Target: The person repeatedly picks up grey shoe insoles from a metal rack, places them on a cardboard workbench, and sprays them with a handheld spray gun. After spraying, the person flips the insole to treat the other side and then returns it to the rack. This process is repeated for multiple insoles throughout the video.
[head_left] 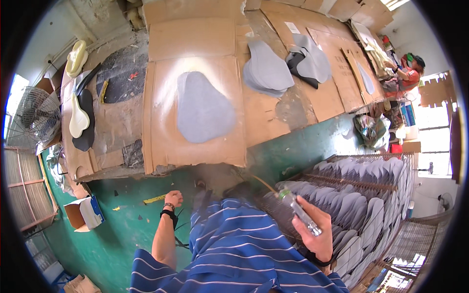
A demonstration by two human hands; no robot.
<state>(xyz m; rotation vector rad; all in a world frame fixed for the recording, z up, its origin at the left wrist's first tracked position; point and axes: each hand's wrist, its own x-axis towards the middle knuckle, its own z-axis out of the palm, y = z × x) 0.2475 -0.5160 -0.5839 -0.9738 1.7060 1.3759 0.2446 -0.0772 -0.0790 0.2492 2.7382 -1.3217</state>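
Nearest to us is our own blue shirt (234, 249) with thin pale stripes, filling the lower middle of the view. Beyond it a green floor (127, 207) runs under a long tabletop (273, 129) covered in brown cardboard. On our right stands a wire rack (352, 183), its rows loaded with rounded grey sheets (344, 205). At the far right end of the tabletop we see a co-worker (409, 75) in an orange top and dark cap, arms reaching over pale material.

In front of us lies a cardboard sheet (163, 141), and flat on it a grey pear-shaped piece (204, 110), narrow end away from us, with a white haze on the cardboard around its top. A wire-caged fan (36, 117) stands off the left end. To the right of the grey piece rests a stack of similar grey pieces (266, 68). An open box (94, 212) sits on the floor at left. On the tabletop's left side, a cream saddle-shaped form (79, 119) overlaps a black piece (86, 110).

Of our hands, the right hand (316, 229) grips a silver metal tool (304, 215) with a green fitting, well apart from the grey piece. The left hand (173, 198) is curled into a loose fist near the tabletop's front edge. Smallest is a yellow strip (154, 199) on the floor.
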